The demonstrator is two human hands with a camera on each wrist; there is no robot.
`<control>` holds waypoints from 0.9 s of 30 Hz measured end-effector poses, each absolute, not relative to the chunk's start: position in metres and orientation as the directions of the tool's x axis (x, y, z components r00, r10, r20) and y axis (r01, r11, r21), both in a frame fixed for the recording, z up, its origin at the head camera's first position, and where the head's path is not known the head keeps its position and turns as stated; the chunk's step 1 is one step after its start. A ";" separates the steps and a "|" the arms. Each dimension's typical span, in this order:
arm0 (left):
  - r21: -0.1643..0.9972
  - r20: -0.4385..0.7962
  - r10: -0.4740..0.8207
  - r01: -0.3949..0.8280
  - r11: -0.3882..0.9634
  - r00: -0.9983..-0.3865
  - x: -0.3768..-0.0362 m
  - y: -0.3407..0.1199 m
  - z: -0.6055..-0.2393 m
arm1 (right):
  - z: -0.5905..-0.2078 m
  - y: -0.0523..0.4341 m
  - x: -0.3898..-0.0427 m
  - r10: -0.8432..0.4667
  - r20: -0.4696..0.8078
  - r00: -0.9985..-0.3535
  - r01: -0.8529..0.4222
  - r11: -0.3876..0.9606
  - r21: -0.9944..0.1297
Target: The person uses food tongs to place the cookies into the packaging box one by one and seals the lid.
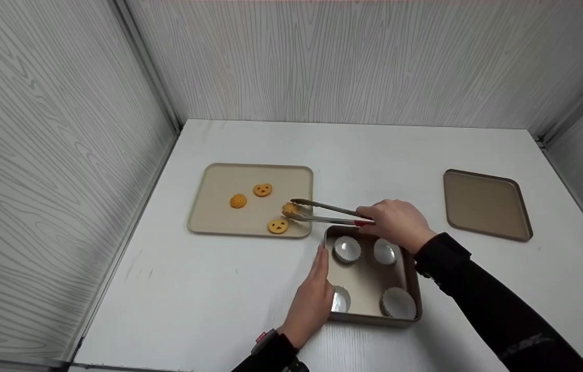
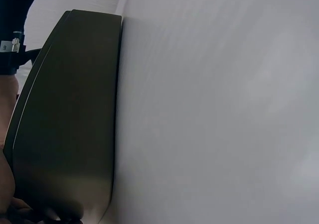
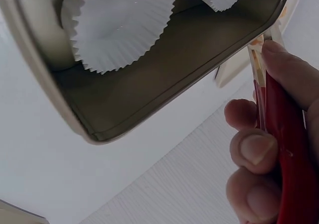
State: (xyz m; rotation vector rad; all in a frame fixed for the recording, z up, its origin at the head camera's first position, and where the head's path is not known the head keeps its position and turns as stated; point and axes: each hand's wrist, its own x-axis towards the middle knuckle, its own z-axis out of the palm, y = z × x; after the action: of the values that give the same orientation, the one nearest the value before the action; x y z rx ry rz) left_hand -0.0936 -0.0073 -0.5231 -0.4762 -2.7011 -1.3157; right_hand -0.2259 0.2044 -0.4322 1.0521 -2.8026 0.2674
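Your right hand [image 1: 397, 223] squeezes tongs [image 1: 325, 213] narrow around a cookie [image 1: 290, 209] at the flat tray's [image 1: 219, 181] right edge, while your flat left hand [image 1: 314, 294] steadies the baking pan [image 1: 410, 289] (paper cups inside).

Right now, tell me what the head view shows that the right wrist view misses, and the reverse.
Only the head view shows the cookie pinched in the tongs' tips, three more cookies on the beige tray, the flat tray and the left hand against the pan's side. Only the right wrist view shows the fingers curled round the red handle. Both show the tongs, pan and paper cups.
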 end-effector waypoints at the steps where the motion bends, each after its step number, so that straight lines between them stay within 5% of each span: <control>1: 0.751 0.224 0.235 0.321 0.577 -0.946 -0.094 -0.007 -0.523 | -0.433 0.206 -0.225 -0.637 0.199 -0.745 -0.663 0.740 -0.113; 27: 0.750 0.242 0.230 0.332 0.572 -0.943 -0.094 -0.007 -0.525 | -0.432 0.232 -0.210 -0.571 0.309 -0.760 -0.630 0.764 -0.137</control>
State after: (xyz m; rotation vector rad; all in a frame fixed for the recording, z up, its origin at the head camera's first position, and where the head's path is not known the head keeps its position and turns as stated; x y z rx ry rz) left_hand -0.0937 -0.0071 -0.5252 -0.4818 -2.6800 -1.3167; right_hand -0.2101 0.2320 -0.4323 0.9402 -2.7118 0.3416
